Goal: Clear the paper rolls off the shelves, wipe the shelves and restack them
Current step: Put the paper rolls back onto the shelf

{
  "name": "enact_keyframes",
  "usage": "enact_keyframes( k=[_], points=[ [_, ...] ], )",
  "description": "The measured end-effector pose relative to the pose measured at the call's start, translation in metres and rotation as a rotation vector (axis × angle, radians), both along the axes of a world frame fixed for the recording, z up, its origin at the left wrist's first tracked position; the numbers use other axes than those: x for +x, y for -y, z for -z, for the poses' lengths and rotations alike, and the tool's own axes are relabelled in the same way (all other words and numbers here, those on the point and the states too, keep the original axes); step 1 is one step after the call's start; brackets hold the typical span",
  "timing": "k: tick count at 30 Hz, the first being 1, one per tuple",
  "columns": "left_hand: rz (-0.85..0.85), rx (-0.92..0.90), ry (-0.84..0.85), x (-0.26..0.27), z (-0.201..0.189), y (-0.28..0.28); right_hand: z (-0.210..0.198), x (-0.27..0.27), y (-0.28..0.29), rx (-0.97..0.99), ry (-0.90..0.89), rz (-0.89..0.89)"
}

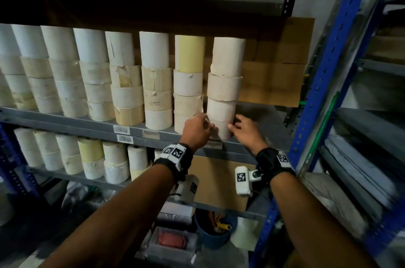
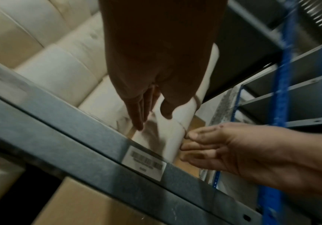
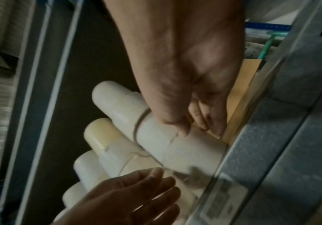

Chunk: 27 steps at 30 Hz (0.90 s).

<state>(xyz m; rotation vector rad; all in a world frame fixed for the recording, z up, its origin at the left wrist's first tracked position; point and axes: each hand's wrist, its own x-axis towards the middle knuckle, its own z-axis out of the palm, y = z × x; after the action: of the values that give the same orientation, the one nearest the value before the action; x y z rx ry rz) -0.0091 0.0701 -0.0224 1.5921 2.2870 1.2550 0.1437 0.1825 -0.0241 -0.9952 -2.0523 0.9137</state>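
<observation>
The rightmost stack of paper rolls (image 1: pixel 223 90) stands upright between both hands. Left hand (image 1: pixel 197 130) and right hand (image 1: pixel 244 128) flank its bottom roll (image 1: pixel 220 129), fingers relaxed, neither yet grasping

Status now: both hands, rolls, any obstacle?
Left hand and right hand open, flanking rightmost stack, no grip. Cardboard close behind.

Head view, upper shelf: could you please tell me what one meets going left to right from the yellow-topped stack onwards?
Yellow-topped stack → left hand → rightmost stack → right hand → cardboard → blue upright.
</observation>
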Motion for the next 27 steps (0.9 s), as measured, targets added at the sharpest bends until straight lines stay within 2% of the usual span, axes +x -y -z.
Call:
enact_keyframes(
  k=[3, 7, 14, 18, 22, 27],
  points=[
    [0.046, -0.009, -0.047, -0.007, 0.023, 0.043, 0.018, 0.006, 0.038, 0.118, 0.042, 0.129],
    [0.047, -0.106, -0.097, -0.023, 0.087, 0.122, 0.092, -0.007, 0.099, 0.096, 0.058, 0.088],
    [-0.112, -0.581, 0.109, -0.077, 0.244, 0.31, 0.253, -0.078, 0.259, -0.19, 0.418, -0.398],
    [-0.271, -0.726, 0.311, -0.1, 0.314, 0.43, 0.328, -0.113, 0.343, -0.32, 0.625, -0.601],
    [-0.412, -0.802, 0.447, -0.124, 0.362, 0.512, 0.36, -0.161, 0.397, -0.324, 0.746, -0.718],
    [-0.532, -0.76, 0.468, -0.177, 0.36, 0.555, 0.374, -0.244, 0.429, -0.226, 0.713, -0.778]
  ],
)
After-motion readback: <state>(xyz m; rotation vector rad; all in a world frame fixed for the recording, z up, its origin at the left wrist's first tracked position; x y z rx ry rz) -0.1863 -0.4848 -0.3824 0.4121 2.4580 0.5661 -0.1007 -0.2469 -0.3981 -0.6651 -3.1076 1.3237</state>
